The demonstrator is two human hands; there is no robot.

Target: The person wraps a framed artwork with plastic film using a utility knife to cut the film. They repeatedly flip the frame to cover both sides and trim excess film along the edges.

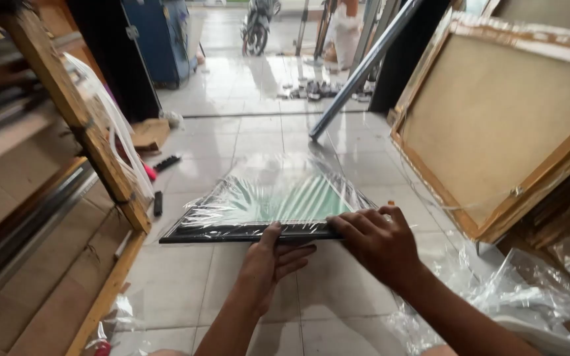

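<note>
Plastic-wrapped picture frame [268, 201], dark-edged with a green and white striped print showing through the clear film, was held flat and level out in front of you, above the white tiled floor [245, 138]. Your left hand [268, 264] gripped its near edge from below, thumb pressed up against the dark moulding and the fingers curled under it. Your right hand [374, 240] lay over the near right corner, fingers spread across the top of the wrap and bent down around the edge, so both hands were closed on the same frame, almost touching each other.

To your left stood a wooden rack [80, 125] with a slanted upright, and clear plastic sheeting [117, 128] hung down its side. A red-handled tool [159, 165] lay on the tiles near the foot of that rack, and a small dark object lay just beside it, too small to tell what it was. On your right, a large wood-framed canvas [496, 112] leaned with its back facing you. Crumpled clear plastic [516, 290] was heaped under your right forearm. A grey metal pole [364, 69] slanted across the floor ahead, and a motorcycle [256, 25] stood well beyond it.
</note>
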